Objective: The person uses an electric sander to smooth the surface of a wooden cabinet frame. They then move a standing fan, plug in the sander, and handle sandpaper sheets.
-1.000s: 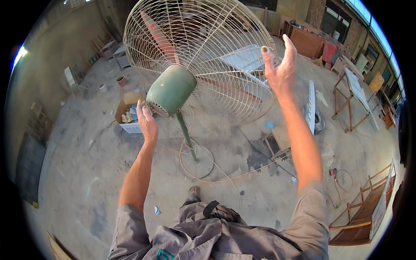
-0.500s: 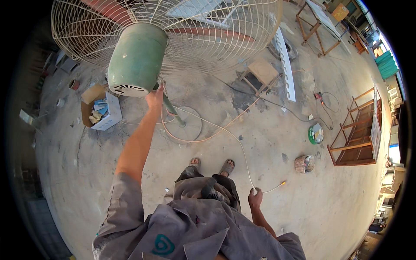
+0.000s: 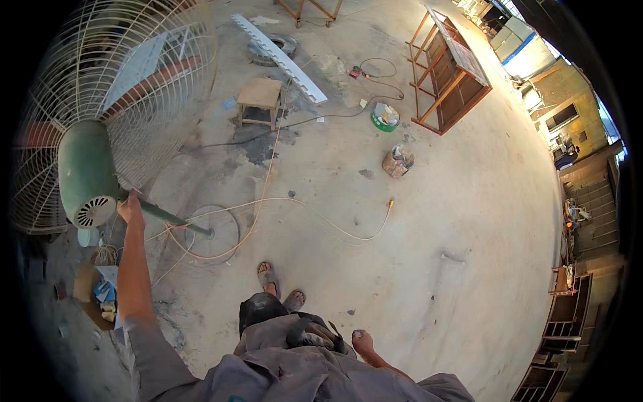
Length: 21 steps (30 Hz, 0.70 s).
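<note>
My left hand (image 3: 131, 208) is closed round the green pole of a large pedestal fan (image 3: 87, 167), just beneath its green motor housing. The fan leans to the left, and its wire cage fills the upper left. Its pole slants down to a round base (image 3: 213, 234) on the floor. Low in front of my body, my right hand (image 3: 363, 343) is curled into a loose fist, with nothing showing in it. A pale cable (image 3: 321, 214) curves away from the fan base and ends in a yellow plug (image 3: 390, 203), well apart from my right hand.
A wooden stool (image 3: 260, 102) stands beyond the base, near a white notched strip (image 3: 278, 57) and a tyre (image 3: 273, 48). A paint-stained bucket (image 3: 398, 161), a green tub (image 3: 385, 117) and a wooden frame (image 3: 449, 67) stand farther right. An open carton (image 3: 87, 295) lies at left.
My right hand has let go of the pale cable, whose plug end now lies farther off. My view has turned right, so the fan appears farther left; my left hand keeps its hold.
</note>
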{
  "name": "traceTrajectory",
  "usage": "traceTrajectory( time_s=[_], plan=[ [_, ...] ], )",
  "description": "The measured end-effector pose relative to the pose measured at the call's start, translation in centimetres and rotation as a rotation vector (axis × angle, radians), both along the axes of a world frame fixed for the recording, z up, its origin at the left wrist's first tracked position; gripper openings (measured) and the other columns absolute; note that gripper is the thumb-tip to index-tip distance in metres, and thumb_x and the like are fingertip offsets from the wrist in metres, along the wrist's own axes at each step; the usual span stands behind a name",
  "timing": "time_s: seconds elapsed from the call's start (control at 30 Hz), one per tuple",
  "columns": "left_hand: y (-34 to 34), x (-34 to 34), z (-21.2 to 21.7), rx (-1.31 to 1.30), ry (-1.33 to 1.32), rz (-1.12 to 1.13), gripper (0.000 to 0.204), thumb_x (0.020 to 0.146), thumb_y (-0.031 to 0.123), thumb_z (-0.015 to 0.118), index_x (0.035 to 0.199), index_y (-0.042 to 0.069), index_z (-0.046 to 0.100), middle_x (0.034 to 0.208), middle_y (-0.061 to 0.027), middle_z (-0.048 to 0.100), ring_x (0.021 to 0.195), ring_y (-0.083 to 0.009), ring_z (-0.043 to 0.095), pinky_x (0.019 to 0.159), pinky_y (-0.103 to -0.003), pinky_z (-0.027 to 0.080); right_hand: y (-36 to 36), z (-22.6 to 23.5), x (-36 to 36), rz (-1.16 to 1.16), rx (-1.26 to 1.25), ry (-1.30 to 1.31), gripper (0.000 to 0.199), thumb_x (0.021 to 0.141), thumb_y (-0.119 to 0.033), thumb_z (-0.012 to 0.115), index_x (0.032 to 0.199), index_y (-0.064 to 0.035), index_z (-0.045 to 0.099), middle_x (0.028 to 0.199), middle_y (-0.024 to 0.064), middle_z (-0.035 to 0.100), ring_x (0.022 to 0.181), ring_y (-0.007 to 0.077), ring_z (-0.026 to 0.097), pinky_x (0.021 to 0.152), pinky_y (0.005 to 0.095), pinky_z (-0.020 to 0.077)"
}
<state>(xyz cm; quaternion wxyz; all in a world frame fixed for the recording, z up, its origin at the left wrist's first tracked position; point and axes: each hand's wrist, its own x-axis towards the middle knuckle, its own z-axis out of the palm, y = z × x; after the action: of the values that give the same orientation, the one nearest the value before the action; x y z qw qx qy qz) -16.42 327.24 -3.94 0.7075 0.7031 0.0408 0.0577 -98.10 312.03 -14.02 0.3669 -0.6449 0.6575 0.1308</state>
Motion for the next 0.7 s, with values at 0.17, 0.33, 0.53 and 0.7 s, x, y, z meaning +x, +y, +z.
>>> traceTrajectory(
  time_s=[0.17,0.33,0.53,0.7],
  plan=[
    [0.9,1.1,1.3,0.131,-0.085,0.047,0.018,0.075,0.013,0.076,0.076,0.002,0.060,0.079,-0.0030,0.062,0.073,-0.0153,0.055,0.069,-0.034,0.046,7.8,-0.1,-3.5,0.111,0.026,-0.066,0.036,0.090,-0.032,0.056,0.107,-0.0032,0.067,0.101,0.0239,0.068,0.097,0.0422,0.064,0.084,0.0469,0.0505],
    [1.4,-0.3,3.2,0.220,-0.024,0.012,0.018,0.075,0.010,0.076,0.080,0.002,0.061,0.081,-0.0028,0.063,0.074,-0.0148,0.057,0.070,-0.033,0.046,12.9,-4.3,-9.5,0.165,0.052,0.013,0.039,0.089,-0.037,0.060,0.108,-0.0041,0.068,0.098,0.0229,0.069,0.095,0.0414,0.065,0.081,0.0471,0.0505],
    [2.0,-0.4,3.1,0.164,-0.122,-0.029,0.014,0.076,0.009,0.074,0.082,0.004,0.062,0.080,-0.0012,0.062,0.073,-0.0139,0.056,0.069,-0.031,0.046,18.9,-4.0,-7.8,0.034,0.099,-0.116,0.044,0.084,-0.041,0.064,0.111,-0.0056,0.068,0.098,0.0231,0.069,0.097,0.0407,0.065,0.081,0.0477,0.0505],
    [5.8,0.4,1.3,0.120,-0.088,-0.152,0.011,0.078,0.010,0.073,0.086,0.005,0.067,0.084,-0.0005,0.064,0.076,-0.0127,0.058,0.069,-0.032,0.046,21.0,-4.2,-7.1,0.080,0.074,-0.131,0.043,0.085,-0.040,0.063,0.110,-0.0057,0.069,0.098,0.0235,0.069,0.098,0.0407,0.065,0.082,0.0477,0.0505]
  ],
)
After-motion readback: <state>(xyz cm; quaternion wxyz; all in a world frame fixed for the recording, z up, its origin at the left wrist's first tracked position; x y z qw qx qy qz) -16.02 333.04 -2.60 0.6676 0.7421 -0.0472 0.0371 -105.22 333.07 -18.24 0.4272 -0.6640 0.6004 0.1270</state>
